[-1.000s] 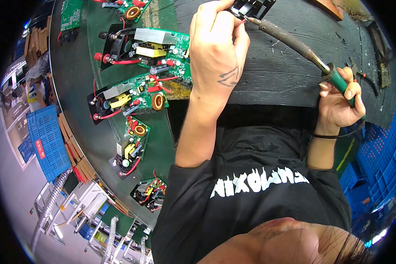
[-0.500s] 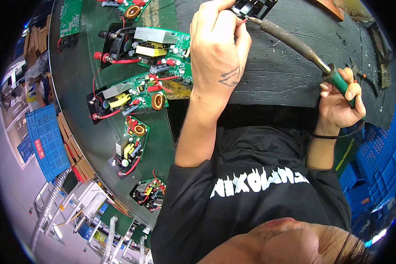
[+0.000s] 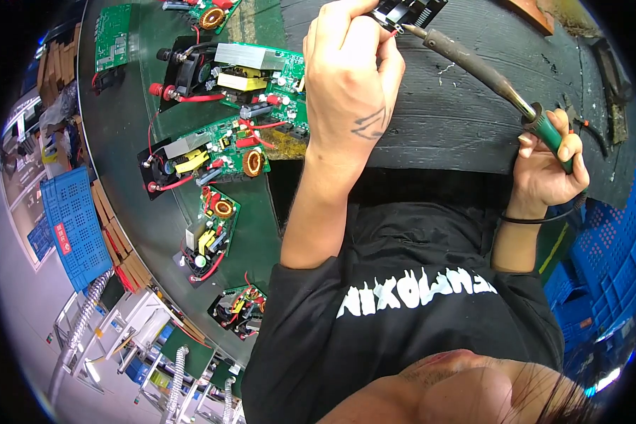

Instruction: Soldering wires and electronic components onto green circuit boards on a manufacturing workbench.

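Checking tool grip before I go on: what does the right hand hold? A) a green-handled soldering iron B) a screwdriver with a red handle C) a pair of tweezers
A: the right hand wraps the green grip of the soldering iron, its tip near the left hand.

Blue perforated plastic crate (image 3: pixel 71 219) stands at the left edge, below the green bench, and it carries a small red rectangular label (image 3: pixel 62 238) on its face. A second flat blue panel (image 3: pixel 37 239) sits just beside it, further left. More blue plastic crates (image 3: pixel 604 272) are stacked at the right edge. No screens or signs in view.
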{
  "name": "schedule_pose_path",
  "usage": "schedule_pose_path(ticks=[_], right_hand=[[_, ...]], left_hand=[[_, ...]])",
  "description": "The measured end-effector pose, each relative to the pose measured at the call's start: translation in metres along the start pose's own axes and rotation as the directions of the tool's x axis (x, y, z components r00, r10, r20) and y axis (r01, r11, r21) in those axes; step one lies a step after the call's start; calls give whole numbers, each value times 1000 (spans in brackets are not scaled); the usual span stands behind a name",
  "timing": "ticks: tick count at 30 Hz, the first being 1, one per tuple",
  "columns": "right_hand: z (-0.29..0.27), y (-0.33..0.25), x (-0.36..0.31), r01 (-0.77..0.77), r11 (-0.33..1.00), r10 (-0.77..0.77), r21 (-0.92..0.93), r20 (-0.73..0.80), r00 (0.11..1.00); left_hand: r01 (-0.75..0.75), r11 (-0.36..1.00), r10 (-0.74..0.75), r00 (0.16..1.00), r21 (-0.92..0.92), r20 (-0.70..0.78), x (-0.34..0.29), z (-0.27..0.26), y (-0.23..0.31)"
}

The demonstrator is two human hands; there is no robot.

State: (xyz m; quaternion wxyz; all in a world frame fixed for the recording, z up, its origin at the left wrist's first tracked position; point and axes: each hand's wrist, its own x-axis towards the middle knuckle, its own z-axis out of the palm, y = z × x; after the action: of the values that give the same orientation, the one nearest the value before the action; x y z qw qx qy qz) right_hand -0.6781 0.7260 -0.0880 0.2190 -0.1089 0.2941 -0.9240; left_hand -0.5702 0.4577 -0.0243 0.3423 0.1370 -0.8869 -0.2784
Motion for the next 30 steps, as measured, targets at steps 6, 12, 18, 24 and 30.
schedule_pose_path(ticks=[6, 12, 18, 24, 30], right_hand=[[0, 0, 1, 1, 1000, 0, -25, 14, 1000], [-2, 0, 0, -4, 999, 5, -34, 26, 1000], [-2, 1, 0, -5, 1000, 6, -28, 26, 1000], [-1, 1, 0, -3, 999, 3, -40, 9, 1000], [-2, 0, 0, -8, 999, 9, -51, 29, 1000]], left_hand=[[-17, 1000, 17, 1000, 10, -9, 1, -1, 1], [25, 1000, -26, 999, 9, 26, 0, -2, 2], [41, 999, -41, 999, -9, 25, -1, -1, 2], [33, 999, -33, 999, -3, 20, -1, -2, 2], [24, 999, -25, 1000, 24, 17, 0, -1, 2]])
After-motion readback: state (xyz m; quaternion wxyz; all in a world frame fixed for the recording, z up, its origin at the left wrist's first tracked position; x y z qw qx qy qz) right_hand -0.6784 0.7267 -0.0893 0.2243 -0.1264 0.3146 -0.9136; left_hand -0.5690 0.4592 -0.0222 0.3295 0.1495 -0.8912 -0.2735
